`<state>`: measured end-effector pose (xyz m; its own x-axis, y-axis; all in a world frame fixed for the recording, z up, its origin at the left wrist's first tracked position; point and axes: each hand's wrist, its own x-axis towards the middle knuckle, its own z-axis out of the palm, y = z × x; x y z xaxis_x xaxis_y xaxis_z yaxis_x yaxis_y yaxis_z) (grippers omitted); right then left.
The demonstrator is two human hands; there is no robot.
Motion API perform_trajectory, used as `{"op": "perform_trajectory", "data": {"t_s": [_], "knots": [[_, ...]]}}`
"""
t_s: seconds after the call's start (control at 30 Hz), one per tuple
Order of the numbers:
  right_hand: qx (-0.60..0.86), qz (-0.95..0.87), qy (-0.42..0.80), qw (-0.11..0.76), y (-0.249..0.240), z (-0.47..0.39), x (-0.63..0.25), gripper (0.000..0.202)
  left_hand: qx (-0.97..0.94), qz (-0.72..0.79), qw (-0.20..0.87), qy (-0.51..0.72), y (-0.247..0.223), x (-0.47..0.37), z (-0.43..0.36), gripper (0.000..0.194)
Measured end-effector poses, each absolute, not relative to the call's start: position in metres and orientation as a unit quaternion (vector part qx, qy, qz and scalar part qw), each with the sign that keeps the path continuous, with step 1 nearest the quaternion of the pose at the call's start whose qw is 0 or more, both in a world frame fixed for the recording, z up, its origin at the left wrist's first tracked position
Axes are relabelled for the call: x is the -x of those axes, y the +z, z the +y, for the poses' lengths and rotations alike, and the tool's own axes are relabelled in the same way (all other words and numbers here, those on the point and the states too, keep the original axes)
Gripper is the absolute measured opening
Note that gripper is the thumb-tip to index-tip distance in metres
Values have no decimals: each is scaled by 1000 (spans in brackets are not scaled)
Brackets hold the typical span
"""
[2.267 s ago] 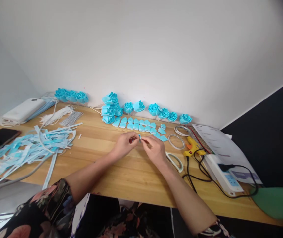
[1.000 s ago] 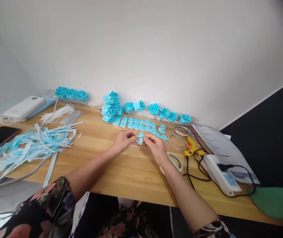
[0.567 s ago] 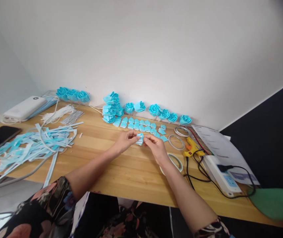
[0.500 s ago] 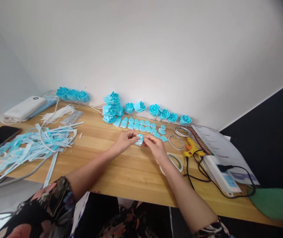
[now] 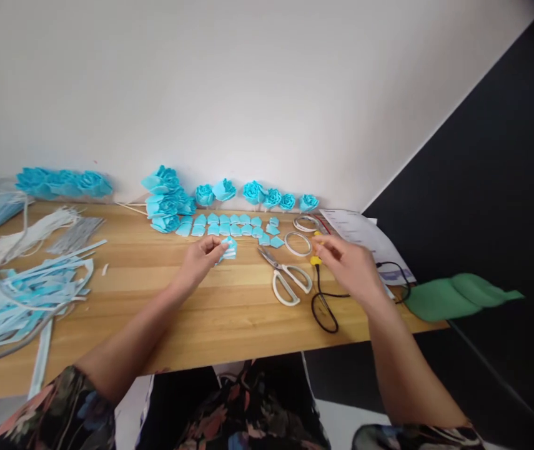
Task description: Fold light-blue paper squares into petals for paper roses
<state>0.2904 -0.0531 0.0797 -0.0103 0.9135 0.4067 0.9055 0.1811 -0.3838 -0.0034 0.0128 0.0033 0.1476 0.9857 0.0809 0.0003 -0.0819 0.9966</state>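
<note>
Between the thumb and fingers of my left hand (image 5: pixel 203 257) is a small blue petal piece (image 5: pixel 230 248) with white strips on its face. My right hand (image 5: pixel 348 265) is at the yellow glue gun (image 5: pixel 316 260), its fingers curled over the gun and hiding most of it. White-handled scissors (image 5: pixel 290 281) lie between my hands with the blades toward the upper left. Rows of cut blue petals (image 5: pixel 224 229) lie just beyond my left hand. Two rolls of tape (image 5: pixel 298 244) rest beside the glue gun.
Blue paper-like flowers (image 5: pixel 163 200) line the wall. Blue and white strips (image 5: pixel 27 300), white cords (image 5: pixel 32 231) and grey wires (image 5: pixel 77 234) lie at left. A black cord (image 5: pixel 325 312) loops by my right hand. Printed paper (image 5: pixel 355 231) and a green object (image 5: pixel 458 297) are at right.
My right hand has let go of the petal and moved right to the glue gun. My left hand still holds the petal. The view has turned right, and the scissors now show.
</note>
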Motion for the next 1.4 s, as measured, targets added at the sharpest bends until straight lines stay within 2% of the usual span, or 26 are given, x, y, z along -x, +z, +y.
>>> {"op": "perform_trajectory", "data": {"t_s": [0.13,0.27,0.37,0.47,0.57,0.67,0.73,0.83,1.13,1.4], "knots": [[644,-747,-12,166,44,-74,-298,22,-546,434,533,479,7,1,9,33],[621,-775,-37,111,16,-78,-268,33,-511,424,576,477,7,1,9,38],[612,-781,-58,108,7,-70,-248,35,-480,406,605,488,5,3,11,41],[623,-767,-29,151,5,-57,-247,30,-457,380,632,498,5,4,13,41],[627,-727,113,256,10,-44,-257,29,-426,360,658,506,6,4,14,42],[569,-671,280,384,15,-38,-260,47,-385,345,685,513,7,3,13,39],[540,-657,320,417,19,-40,-254,63,-364,337,696,519,7,2,12,36],[529,-699,285,387,22,-47,-237,62,-348,330,704,523,6,2,12,33],[482,-830,2,282,21,-42,-197,55,-331,321,707,537,3,1,13,31],[463,-845,-44,263,16,-22,-191,49,-351,334,707,515,7,-3,8,36]]}}
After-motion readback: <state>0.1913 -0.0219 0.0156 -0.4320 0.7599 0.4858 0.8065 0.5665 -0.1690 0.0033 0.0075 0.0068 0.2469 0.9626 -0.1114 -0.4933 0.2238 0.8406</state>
